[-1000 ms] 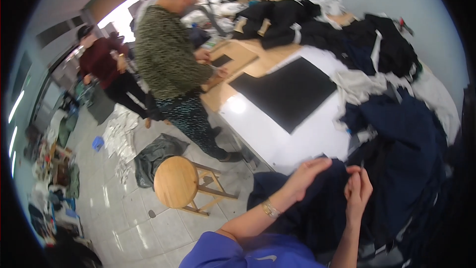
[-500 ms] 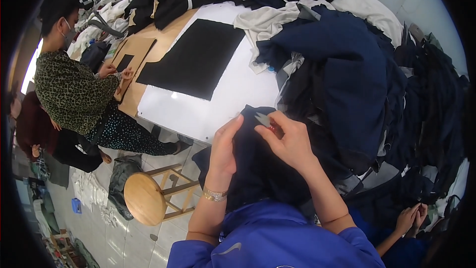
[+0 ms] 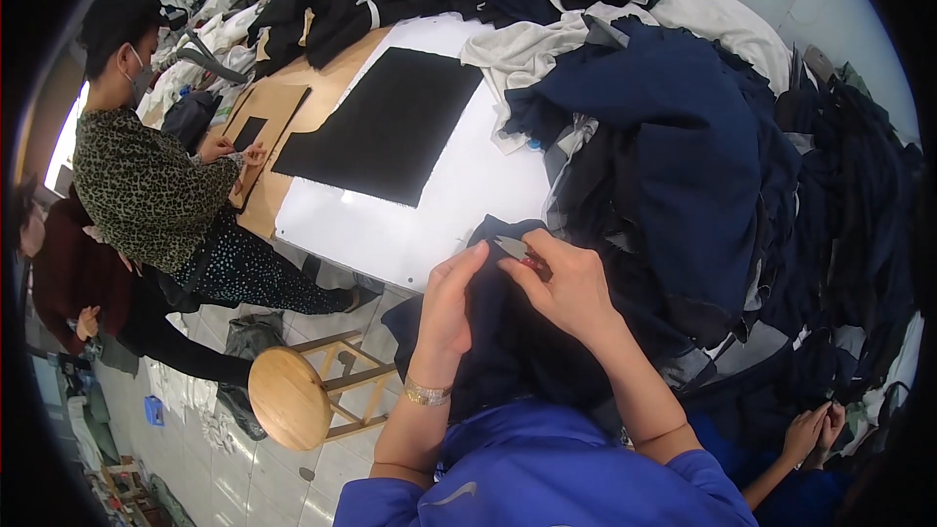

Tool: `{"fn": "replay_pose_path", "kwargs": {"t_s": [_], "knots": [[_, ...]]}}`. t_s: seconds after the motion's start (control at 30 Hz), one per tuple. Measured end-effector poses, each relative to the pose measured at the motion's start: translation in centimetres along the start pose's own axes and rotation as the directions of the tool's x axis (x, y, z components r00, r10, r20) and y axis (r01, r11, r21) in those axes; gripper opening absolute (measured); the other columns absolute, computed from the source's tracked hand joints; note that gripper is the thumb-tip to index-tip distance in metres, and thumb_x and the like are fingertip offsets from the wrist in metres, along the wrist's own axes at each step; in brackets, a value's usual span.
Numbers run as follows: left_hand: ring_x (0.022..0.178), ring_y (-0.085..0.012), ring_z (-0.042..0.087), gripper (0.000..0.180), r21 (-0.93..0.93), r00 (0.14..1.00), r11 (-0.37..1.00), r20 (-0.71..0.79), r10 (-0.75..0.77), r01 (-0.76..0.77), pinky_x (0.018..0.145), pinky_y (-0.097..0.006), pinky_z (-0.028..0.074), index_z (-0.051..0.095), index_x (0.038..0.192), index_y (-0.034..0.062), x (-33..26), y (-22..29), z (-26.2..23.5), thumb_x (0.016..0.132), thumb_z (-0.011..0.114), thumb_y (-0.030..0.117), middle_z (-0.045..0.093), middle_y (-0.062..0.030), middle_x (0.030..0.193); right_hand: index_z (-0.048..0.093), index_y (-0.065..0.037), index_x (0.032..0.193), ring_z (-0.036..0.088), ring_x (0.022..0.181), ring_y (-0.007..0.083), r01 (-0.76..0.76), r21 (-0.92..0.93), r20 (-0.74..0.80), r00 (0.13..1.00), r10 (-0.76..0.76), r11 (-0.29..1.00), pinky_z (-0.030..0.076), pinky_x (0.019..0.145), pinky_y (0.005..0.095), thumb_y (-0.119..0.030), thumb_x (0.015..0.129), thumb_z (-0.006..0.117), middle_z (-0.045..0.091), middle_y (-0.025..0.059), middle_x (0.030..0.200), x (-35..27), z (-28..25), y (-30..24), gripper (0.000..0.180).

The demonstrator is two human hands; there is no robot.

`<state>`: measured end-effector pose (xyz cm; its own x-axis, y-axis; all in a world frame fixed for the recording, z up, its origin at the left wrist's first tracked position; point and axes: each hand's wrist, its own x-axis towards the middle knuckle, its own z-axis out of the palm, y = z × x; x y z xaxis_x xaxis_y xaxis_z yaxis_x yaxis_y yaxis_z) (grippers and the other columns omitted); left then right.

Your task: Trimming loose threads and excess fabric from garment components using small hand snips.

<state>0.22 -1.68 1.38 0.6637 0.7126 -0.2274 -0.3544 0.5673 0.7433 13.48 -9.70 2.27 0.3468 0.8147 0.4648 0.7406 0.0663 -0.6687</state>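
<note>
Dark navy cloth (image 3: 517, 337) hangs over my lap and rises to a folded upper edge between my hands. My left hand (image 3: 446, 307) pinches that edge with thumb and fingers. In my right hand (image 3: 571, 283) is a small pair of thread snips (image 3: 511, 247), with pale metal blades and a bit of red at the grip. The blades point left and lie against the cloth edge, close to my left fingertips. Whether they have thread between them is too small to tell.
Ahead, a black cloth panel (image 3: 390, 127) lies on a white board (image 3: 327, 224). Navy garments (image 3: 673, 146) are heaped at right. A wooden stool (image 3: 289, 398) stands at left. A person in leopard print (image 3: 146, 176) works across; another person's hands (image 3: 813, 431) are at lower right.
The snips' blades have come down onto the cloth edge, and my right hand has tilted slightly. My left hand still pinches the cloth. At far left, a person in maroon has shifted.
</note>
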Motion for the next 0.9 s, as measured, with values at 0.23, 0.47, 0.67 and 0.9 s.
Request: {"fn": "replay_pose_path", "kwargs": {"t_s": [0.23, 0.47, 0.67, 0.9], "knots": [[0.089, -0.0092, 0.059, 0.022, 0.007, 1.000, 1.000, 0.020, -0.001, 0.001, 0.080, -0.022, 0.045, 0.065, 0.103, -0.0006, -0.3, 0.1, -0.2, 0.091, 0.057, 0.016, 0.066, -0.0056, 0.098, 0.055, -0.003, 0.082, 0.058, 0.050, 0.0255, 0.004, -0.012, -0.031, 1.000, -0.005, 1.000, 0.043, 0.046, 0.0327, -0.023, 0.082, 0.068, 0.057, 0.0097, 0.058, -0.1, -0.2, 0.0, 0.024], [0.088, -0.0084, 0.058, 0.021, 0.025, 1.000, 1.000, -0.005, 0.004, -0.004, 0.080, -0.021, 0.044, 0.066, 0.101, -0.0004, -0.1, -0.1, -0.6, 0.091, 0.057, 0.015, 0.066, -0.0050, 0.098, 0.058, -0.001, 0.088, 0.044, 0.046, 0.0124, -0.213, 0.343, -0.002, 0.974, 0.227, 0.915, 0.038, 0.047, 0.0258, -0.016, 0.079, 0.070, 0.047, 0.0042, 0.055, 0.3, -0.5, 0.1, 0.022], [0.086, -0.0078, 0.059, 0.021, 0.028, 0.995, 0.999, 0.095, -0.043, 0.040, 0.079, -0.020, 0.045, 0.065, 0.103, -0.0016, -0.2, 0.1, -1.0, 0.089, 0.059, 0.014, 0.066, -0.0048, 0.097, 0.059, -0.001, 0.089, 0.044, 0.052, 0.0077, -0.109, 0.398, 0.100, 0.992, 0.075, 0.911, 0.037, 0.050, 0.0232, -0.009, 0.079, 0.068, 0.046, 0.0012, 0.058, 1.3, -0.2, 0.2, 0.016], [0.082, -0.0104, 0.063, 0.025, 0.150, 0.989, 0.984, 0.098, -0.109, 0.093, 0.076, -0.021, 0.049, 0.063, 0.108, -0.0045, -0.3, 0.9, -0.8, 0.084, 0.064, 0.004, 0.067, -0.0079, 0.096, 0.058, 0.000, 0.084, 0.040, 0.060, 0.0013, -0.250, 0.620, -0.067, 0.927, 0.368, 0.743, 0.032, 0.054, 0.0183, -0.012, 0.088, 0.061, 0.050, -0.0052, 0.067, 2.1, 0.3, 1.9, 0.013]]}}
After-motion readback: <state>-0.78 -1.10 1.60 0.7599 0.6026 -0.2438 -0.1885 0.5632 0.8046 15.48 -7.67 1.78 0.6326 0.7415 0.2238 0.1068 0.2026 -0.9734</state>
